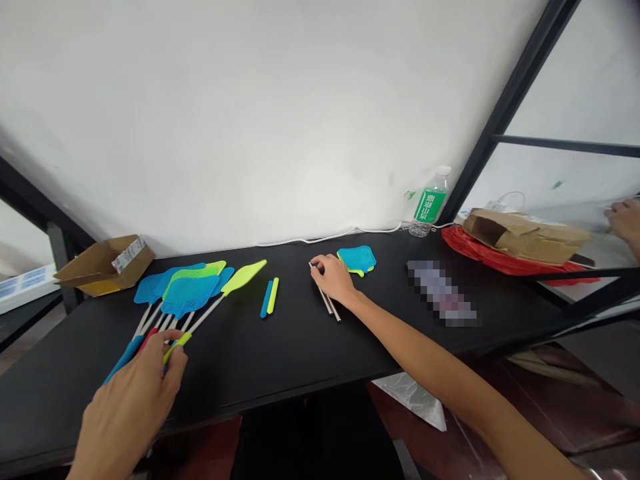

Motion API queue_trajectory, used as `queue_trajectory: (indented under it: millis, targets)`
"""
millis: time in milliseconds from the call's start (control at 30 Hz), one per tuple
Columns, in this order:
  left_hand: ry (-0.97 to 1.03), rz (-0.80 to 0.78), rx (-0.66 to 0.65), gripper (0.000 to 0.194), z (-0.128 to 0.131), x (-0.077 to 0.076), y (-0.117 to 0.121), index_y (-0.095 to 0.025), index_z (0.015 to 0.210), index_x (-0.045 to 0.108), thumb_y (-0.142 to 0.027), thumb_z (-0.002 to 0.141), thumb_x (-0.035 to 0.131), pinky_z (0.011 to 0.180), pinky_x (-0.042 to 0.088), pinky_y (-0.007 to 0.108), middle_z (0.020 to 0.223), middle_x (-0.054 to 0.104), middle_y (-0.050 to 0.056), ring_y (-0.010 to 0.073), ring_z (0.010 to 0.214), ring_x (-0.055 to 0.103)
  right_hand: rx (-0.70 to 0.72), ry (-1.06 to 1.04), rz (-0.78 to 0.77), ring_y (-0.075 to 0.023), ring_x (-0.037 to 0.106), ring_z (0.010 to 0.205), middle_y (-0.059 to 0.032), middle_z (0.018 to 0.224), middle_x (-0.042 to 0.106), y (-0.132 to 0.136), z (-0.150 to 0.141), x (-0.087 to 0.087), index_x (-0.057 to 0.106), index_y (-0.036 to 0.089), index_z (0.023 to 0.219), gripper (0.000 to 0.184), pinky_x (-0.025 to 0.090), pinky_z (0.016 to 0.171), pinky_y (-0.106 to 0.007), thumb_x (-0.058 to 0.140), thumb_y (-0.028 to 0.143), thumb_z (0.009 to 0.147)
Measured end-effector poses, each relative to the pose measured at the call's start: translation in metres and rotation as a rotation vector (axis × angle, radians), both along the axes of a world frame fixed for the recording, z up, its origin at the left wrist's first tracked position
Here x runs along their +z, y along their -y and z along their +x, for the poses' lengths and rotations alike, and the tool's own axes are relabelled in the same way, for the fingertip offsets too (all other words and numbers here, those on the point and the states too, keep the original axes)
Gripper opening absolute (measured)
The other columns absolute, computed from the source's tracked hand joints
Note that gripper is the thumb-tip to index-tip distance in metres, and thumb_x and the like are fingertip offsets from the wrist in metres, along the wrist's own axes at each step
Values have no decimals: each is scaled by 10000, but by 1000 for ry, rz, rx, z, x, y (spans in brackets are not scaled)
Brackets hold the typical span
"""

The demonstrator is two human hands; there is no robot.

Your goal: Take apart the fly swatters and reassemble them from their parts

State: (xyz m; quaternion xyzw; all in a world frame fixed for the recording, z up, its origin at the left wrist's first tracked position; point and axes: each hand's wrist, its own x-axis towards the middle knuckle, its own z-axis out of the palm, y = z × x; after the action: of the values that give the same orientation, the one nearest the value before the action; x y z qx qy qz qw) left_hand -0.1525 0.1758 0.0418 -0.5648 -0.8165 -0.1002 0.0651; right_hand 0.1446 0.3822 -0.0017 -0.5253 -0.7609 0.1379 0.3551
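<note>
At the left, my left hand point(143, 383) is closed round the handle of a yellow-green fly swatter point(244, 276), its head tilted up. Beside and behind it lies a group of several blue and green fly swatters point(187, 293), with blue and red handles partly under my hand. Near the middle, my right hand point(334, 277) has its fingers pinched at the far ends of thin metal rods point(336, 311) on the table. Just right of that hand are loose blue and green swatter heads point(357, 257). Between my hands lie a blue handle point(267, 300) and a yellow-green handle point(273, 295).
The black table point(225, 373) stands against a white wall. An open cardboard box point(107, 267) is at the back left. A water bottle point(431, 203), a white cable point(325, 239), a blurred-out object point(443, 293) and brown cardboard point(530, 233) on red plastic point(465, 250) are toward the right.
</note>
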Motion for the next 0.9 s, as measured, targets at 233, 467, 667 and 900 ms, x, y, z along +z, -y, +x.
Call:
queue_trajectory:
  millis: [233,467,667,900]
  targets:
    - [292,211,-207,460,42,22,-45,-254,1309,515,-496,943,375,576,402,285,799,683,-1,196,603,605,127,-123,-41,-167,603,806,-36,886,668,4,-1,2,707,200,1067,242,445,815,-304,588,227,859]
    - [201,355,-630,407,109,-1,-137,-213,1258,601,-403,1018,333,800,465,267,1145,689,77,213,992,658,317,-774,-412,-111,533,573,-10,831,628,5,-3,12,687,220,1032,392,407,461,-226,567,551,860]
    - [78,268,-845,412,120,-16,-153,-252,1290,585,-437,1041,314,719,434,232,1044,686,70,177,927,656,358,-1056,-591,-75,416,393,49,515,499,-3,-2,9,628,181,730,462,295,371,-200,600,637,801]
    - [194,90,-881,433,101,0,-151,-220,1025,644,-491,1030,307,595,337,243,718,615,8,152,633,564,445,-1044,-593,-118,543,434,-11,511,598,-4,-2,13,667,152,681,394,405,435,-231,645,527,798]
